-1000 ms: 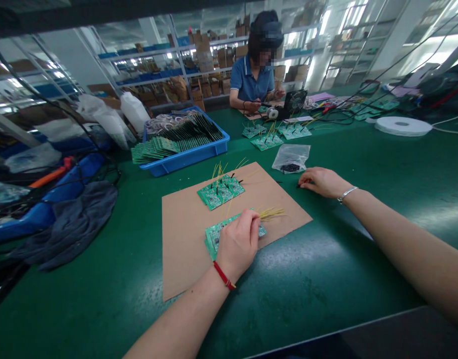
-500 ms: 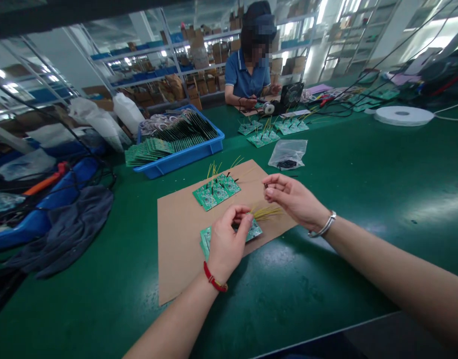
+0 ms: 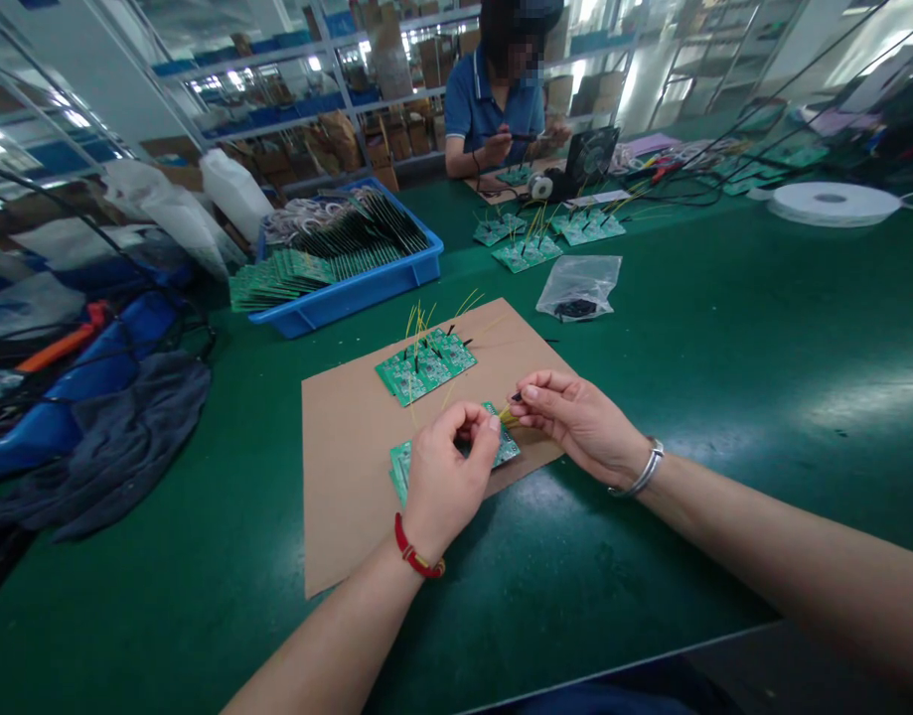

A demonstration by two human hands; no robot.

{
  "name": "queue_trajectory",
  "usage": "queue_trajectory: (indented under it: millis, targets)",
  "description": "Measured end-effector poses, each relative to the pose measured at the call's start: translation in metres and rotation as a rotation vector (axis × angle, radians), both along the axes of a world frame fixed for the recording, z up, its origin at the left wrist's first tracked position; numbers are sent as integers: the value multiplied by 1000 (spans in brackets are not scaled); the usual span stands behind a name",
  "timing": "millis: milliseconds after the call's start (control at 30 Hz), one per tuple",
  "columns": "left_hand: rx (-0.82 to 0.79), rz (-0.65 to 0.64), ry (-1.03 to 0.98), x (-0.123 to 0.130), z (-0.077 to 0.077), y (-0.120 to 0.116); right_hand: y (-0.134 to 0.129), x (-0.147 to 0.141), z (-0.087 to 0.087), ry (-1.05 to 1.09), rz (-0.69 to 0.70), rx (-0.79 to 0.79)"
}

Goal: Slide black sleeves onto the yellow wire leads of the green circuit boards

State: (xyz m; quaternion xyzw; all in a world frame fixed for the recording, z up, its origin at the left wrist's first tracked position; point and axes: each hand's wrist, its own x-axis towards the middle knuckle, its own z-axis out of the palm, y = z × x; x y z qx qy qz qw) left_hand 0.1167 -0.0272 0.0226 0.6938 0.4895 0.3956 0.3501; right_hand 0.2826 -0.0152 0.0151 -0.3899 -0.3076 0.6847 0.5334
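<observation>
My left hand [image 3: 456,467] is over a green circuit board [image 3: 401,467] on a brown cardboard sheet [image 3: 344,477], thumb and forefinger pinched near the yellow wires [image 3: 507,415]. Just to its right, my right hand [image 3: 575,422] pinches a small black piece [image 3: 517,396] at the ends of those wires. Part of the board is hidden beneath my left hand. Farther back on the cardboard lies another green board [image 3: 426,365] with upright yellow wires and black sleeves.
A blue tray [image 3: 367,298] holds many green boards at the back left. A clear plastic bag [image 3: 579,288] with black pieces lies behind the cardboard. Across the table a person [image 3: 493,109] works near wired boards [image 3: 527,254]. A white reel [image 3: 833,204] sits at right.
My right hand has come down and left toward my left hand, bringing the black piece to the yellow wires. My left fingertips are pinched closer together. The view has shifted slightly.
</observation>
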Motion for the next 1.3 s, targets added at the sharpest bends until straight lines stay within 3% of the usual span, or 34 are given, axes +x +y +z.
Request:
queue_trajectory:
  millis: [700,1000,1133,1300]
  targets:
    - [30,3,36,0,0,0,-3,-3,-2,-59,24,12]
    - [-14,22,-71,0,-5,1,-7,-7,-2,-199,111,88]
    - [29,-14,-20,0,-2,-1,-7,-5,0,-421,92,298]
    - [253,-22,199,-3,10,-3,-8,-1,6,-797,5,623]
